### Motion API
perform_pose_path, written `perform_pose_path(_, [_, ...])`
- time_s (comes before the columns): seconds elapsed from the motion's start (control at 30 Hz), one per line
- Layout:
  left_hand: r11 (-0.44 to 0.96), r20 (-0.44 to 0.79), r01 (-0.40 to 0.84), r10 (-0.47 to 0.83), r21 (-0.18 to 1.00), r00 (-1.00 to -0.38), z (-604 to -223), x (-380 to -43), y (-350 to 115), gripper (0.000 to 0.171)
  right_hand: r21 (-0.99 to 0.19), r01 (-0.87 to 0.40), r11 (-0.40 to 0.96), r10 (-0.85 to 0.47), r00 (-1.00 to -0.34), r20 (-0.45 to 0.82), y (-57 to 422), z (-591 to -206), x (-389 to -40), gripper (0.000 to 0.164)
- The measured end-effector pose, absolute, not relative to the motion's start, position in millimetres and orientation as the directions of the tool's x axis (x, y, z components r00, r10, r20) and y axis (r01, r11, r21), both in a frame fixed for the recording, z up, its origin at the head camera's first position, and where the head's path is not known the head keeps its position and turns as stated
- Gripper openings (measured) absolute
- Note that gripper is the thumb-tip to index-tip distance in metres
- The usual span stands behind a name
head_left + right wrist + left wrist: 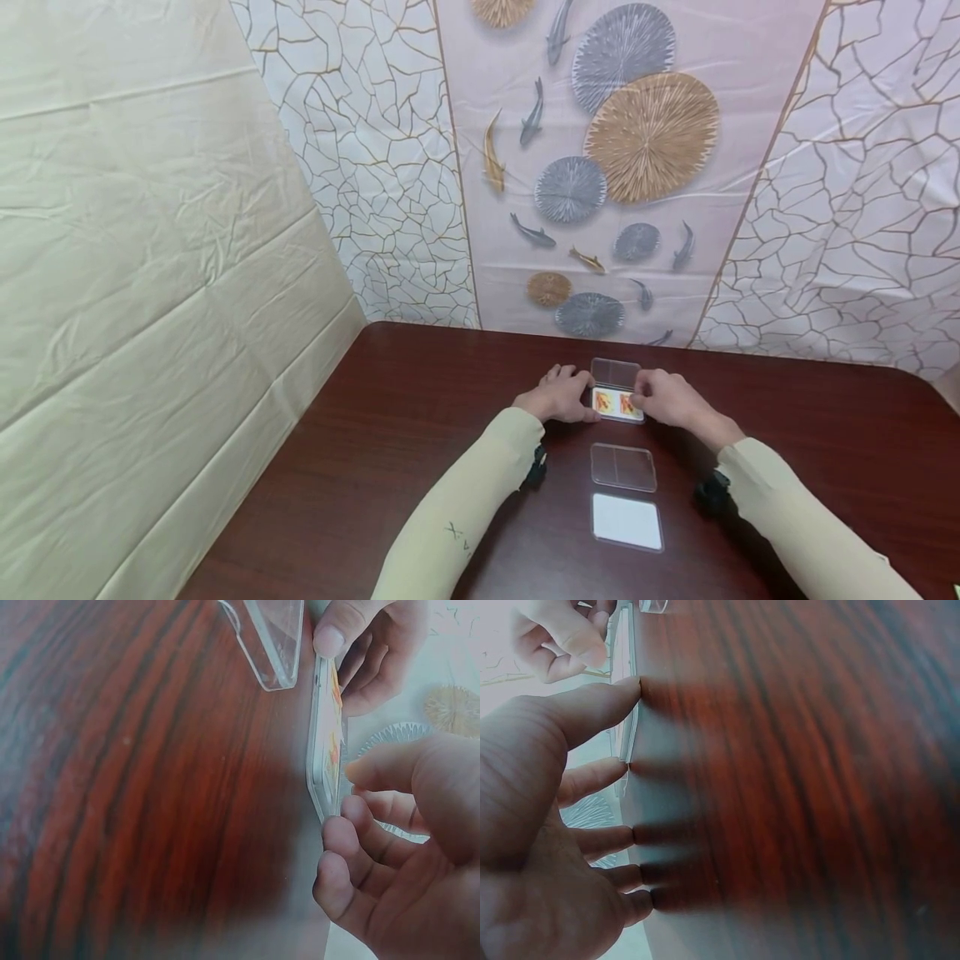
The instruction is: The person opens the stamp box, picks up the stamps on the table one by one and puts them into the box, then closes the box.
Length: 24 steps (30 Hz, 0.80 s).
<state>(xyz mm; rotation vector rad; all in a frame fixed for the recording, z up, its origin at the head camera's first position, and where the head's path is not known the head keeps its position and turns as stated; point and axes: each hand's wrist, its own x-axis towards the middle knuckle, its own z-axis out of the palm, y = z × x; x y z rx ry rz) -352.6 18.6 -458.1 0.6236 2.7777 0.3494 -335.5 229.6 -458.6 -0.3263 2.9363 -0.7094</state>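
Observation:
A clear hinged case (618,418) lies opened out on the table, its clear lid (617,372) on the far side. Two orange-and-yellow picture cards (604,403) show side by side on its white base. My left hand (558,395) rests with fingers spread at the case's left end, the thumb (622,691) on its near edge and the index fingertip at its left corner. My right hand (670,397) bends its fingers over the right end, partly covering the right card. Its thumb (375,765) is right by the pictured face; I cannot tell whether it pinches anything.
Nearer to me on the dark red wooden table (420,467) lies a second opened case, with a clear lid (623,467) and a white base (627,522). Patterned cloth (397,167) hangs along the table's far edge, and plain cream cloth (172,292) along the left.

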Motion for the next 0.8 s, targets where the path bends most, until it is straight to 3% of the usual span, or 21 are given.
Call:
perform_pose_path(0.43, [0.856, -0.209, 0.403, 0.48, 0.323, -0.852, -457, -354, 17, 0.058, -0.476, -0.197, 0.857, -0.228, -0.974, -0.008, 239, -451, -321, 0.011])
perform_pose_path(0.8, [0.814, -0.166, 0.439, 0.527, 0.379, -0.834, -455, -353, 4, 0.049, -0.469, -0.212, 0.857, -0.231, -0.973, 0.018, 255, -442, -302, 0.011])
